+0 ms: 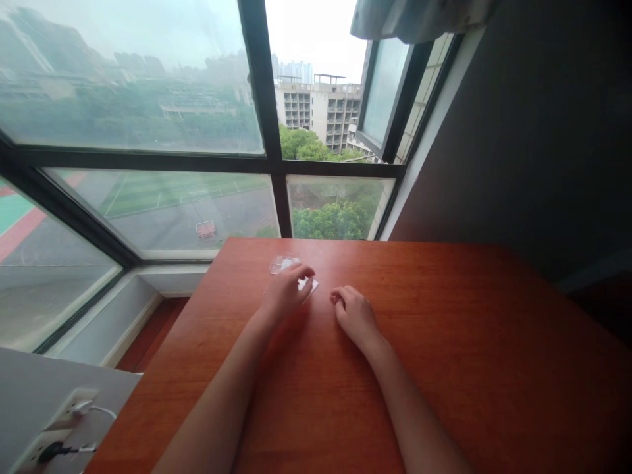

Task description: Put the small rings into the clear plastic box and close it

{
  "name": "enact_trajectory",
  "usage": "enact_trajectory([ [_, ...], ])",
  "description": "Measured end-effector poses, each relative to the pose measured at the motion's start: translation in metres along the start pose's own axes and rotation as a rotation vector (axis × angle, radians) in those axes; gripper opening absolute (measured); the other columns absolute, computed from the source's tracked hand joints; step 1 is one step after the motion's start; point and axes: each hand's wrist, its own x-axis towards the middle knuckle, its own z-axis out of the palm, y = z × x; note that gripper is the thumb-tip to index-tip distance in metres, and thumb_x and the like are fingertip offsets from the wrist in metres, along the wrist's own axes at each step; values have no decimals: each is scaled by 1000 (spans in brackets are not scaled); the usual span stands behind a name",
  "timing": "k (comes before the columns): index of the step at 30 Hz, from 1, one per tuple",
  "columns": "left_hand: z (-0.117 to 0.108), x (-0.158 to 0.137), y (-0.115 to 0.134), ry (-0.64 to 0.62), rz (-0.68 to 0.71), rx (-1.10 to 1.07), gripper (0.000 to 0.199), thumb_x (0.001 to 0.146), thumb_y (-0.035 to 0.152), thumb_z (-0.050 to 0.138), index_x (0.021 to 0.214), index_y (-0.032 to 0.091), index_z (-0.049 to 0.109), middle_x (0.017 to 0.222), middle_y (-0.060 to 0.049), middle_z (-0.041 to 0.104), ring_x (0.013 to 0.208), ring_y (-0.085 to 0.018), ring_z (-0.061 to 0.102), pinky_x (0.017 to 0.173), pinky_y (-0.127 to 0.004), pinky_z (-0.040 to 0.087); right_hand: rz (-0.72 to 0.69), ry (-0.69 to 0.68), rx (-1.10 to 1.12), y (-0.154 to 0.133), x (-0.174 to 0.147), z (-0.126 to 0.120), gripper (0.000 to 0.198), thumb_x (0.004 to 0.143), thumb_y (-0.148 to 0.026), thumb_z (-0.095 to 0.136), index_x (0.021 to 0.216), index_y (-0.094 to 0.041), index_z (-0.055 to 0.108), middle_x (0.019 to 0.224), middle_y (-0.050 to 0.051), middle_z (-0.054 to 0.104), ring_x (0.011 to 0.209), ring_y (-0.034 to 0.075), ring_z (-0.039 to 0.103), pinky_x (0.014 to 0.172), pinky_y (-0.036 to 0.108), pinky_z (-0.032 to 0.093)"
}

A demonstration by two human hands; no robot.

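Observation:
On the reddish-brown wooden table (424,342), my left hand (286,289) arches over a small flat white piece (309,288), perhaps a card or paper. Its fingers are bent, with a gap between them and the thumb, where the white surface shows. Part of that piece is hidden under the hand. Just beyond the left hand lies a small clear plastic box (277,264), with something white in or beside it. To the right, my right hand (354,315) is closed near the tabletop, fingers curled together. Whatever it holds, if anything, is hidden.
Dark-framed windows (274,131) rise behind the table, with one pane (388,92) swung outward. A dark wall (533,145) stands on the right. Lower left, plugs and a white cable (101,409) sit in wall sockets (62,421) beside the table edge.

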Motion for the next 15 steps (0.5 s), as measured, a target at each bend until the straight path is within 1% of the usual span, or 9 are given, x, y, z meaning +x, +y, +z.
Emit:
enact_trajectory([
  [1,-7,2,-10,98,-79,-39,20,87,28,47,92,19,65,92,-5,67,81,-17,62,75,-28,50,0,1,2,0,0,0,21,86,-14,47,93,-20,66,94,5,67,88,16,60,79,22,41],
  [2,-12,4,-20,165,-147,-83,23,88,29,46,92,18,65,91,-5,67,82,-17,62,76,-29,51,2,-2,3,0,0,1,21,86,-13,47,93,-20,66,94,5,67,88,16,60,79,22,41],
  [5,-17,5,-40,287,-262,-195,28,90,31,41,97,16,64,91,-7,68,87,-18,61,79,-31,52,10,-4,1,-1,0,2,21,87,-14,47,93,-20,66,95,5,67,88,16,61,78,22,41],
  [7,-14,3,-45,296,-273,-213,28,91,31,41,98,16,63,96,-8,67,92,-18,61,81,-31,52,8,3,1,-1,0,1,21,87,-15,47,93,-21,66,95,4,67,88,16,61,78,22,41],
  [9,-10,1,-48,280,-264,-206,25,89,31,44,96,17,63,102,-9,65,97,-19,61,85,-32,53,4,7,3,0,0,1,21,87,-14,47,94,-21,66,95,4,67,88,16,61,78,22,41],
  [13,-3,-1,-54,258,-239,-135,20,84,31,51,91,18,64,114,-9,60,106,-21,59,97,-36,49,10,5,2,0,0,1,22,86,-13,47,95,-21,66,96,4,67,88,16,60,78,22,41],
  [15,0,-1,-56,256,-240,-99,18,83,30,52,90,18,64,116,-10,59,108,-22,58,97,-37,48,14,7,-1,-1,0,2,22,87,-14,47,95,-21,66,95,4,66,88,16,60,77,23,41],
])
